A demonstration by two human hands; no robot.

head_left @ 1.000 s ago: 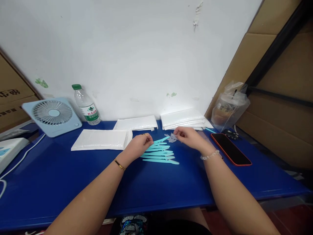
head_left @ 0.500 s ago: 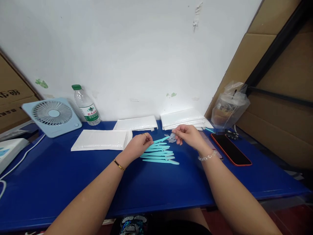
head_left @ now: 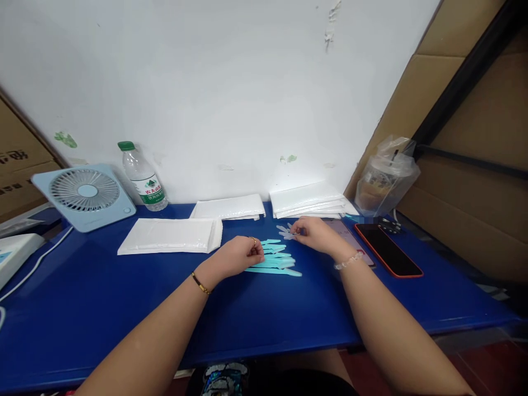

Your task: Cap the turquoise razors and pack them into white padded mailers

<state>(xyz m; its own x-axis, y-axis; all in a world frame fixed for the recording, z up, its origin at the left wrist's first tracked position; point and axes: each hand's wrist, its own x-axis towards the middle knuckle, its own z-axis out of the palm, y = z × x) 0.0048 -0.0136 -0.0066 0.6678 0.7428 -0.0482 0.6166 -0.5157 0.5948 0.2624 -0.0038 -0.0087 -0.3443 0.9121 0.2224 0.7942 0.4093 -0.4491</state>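
Note:
Several turquoise plastic sticks lie side by side on the blue table. My left hand rests curled at their left ends, fingers closed on them. My right hand is farther back, its fingers pinched at a small heap of clear plastic caps just behind the sticks.
White padded envelopes lie in a left stack, a middle stack and a right stack by the wall. A water bottle and a small fan stand at the left. A phone and a bagged cup are at the right.
My left hand slid toward me along the sticks. My right hand, which had lifted a clear cap, came back down to the heap of caps.

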